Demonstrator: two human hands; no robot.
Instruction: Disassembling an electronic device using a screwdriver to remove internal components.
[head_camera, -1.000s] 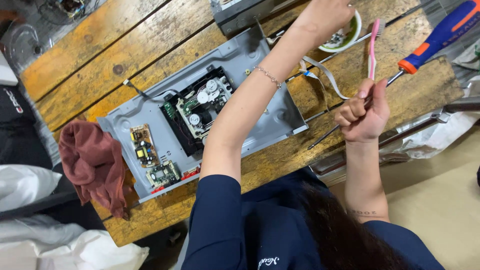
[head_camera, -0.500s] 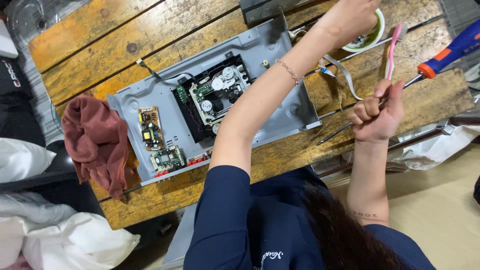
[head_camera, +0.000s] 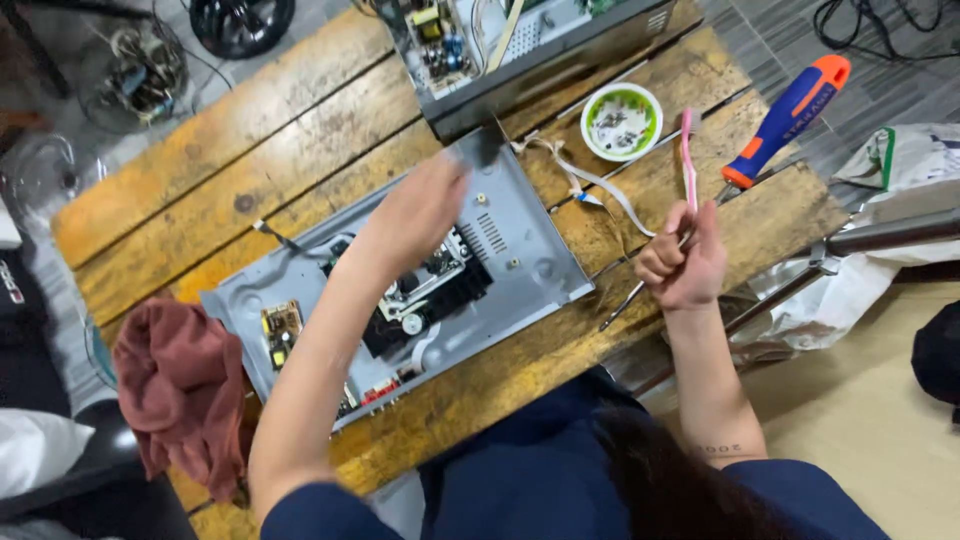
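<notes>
1. The opened grey metal chassis (head_camera: 520, 260) of a disc player lies across the middle of the frame on the wooden bench (head_camera: 250, 160). Its cover is off, and the black disc drive (head_camera: 430, 295) and a small yellowish circuit board (head_camera: 280, 330) at its lower left are exposed.
2. Judging from this, the opening-up is done and the work is inside the case. The drive and boards sit in place, so most of the stripping or cleaning looks yet to come.
3. The left hand (head_camera: 420, 205) is over the middle of the chassis, just above the drive. It is blurred, so I cannot tell how far its fingers are spread or whether it grips anything.
4. The right hand (head_camera: 685, 262), at centre right, is closed in a fist around a pink toothbrush (head_camera: 687, 160), whose head points toward the top of the frame. A thin metal shaft (head_camera: 625, 300) runs out below the fist; it seems to belong to the blue and orange screwdriver (head_camera: 785, 115) lying at upper right.
5. Just left of the toothbrush stands a small green-rimmed bowl (head_camera: 622, 122) of small parts, with a pale flat ribbon cable (head_camera: 590, 185) trailing beneath it.
6. A second opened device (head_camera: 520, 40) sits at the top edge, and a reddish-brown cloth (head_camera: 180, 390) lies at lower left.
</notes>
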